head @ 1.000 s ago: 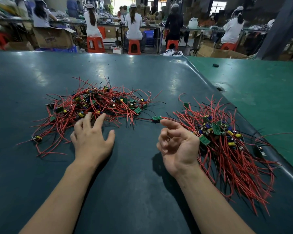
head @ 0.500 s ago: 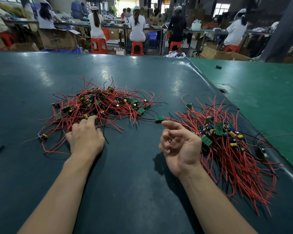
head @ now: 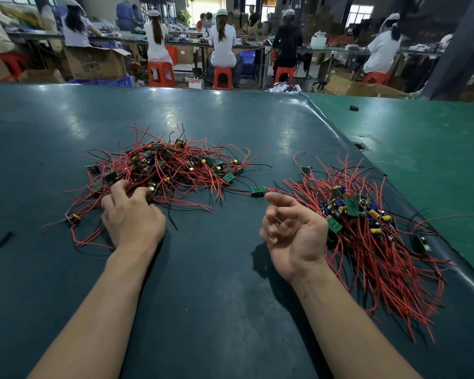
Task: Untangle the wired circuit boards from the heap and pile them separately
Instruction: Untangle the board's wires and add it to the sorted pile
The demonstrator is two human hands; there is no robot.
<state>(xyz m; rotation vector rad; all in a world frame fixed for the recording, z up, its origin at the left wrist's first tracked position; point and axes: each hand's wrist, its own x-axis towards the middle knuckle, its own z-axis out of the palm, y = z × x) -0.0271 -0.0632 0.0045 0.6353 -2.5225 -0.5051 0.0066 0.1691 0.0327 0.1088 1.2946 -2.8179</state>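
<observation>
A tangled heap point(head: 170, 168) of small green circuit boards with red and black wires lies on the dark mat, left of centre. A second pile point(head: 367, 231), with its wires combed toward me, lies at the right. One loose board point(head: 258, 190) sits between the two. My left hand point(head: 132, 214) lies on the near edge of the heap, its fingers curled into the wires around a small part. My right hand point(head: 293, 231) rests palm-up beside the right pile, fingers loosely curled, holding nothing that I can make out.
The dark mat point(head: 203, 283) ends at a raised edge on the right, beside a green table point(head: 422, 160). A small black object point(head: 354, 107) lies on that table and a black scrap point(head: 3, 239) at far left. People sit on red stools behind.
My left hand went from spread flat to curled, and moved left and forward into the near edge of the heap. My right hand has stayed where it was.
</observation>
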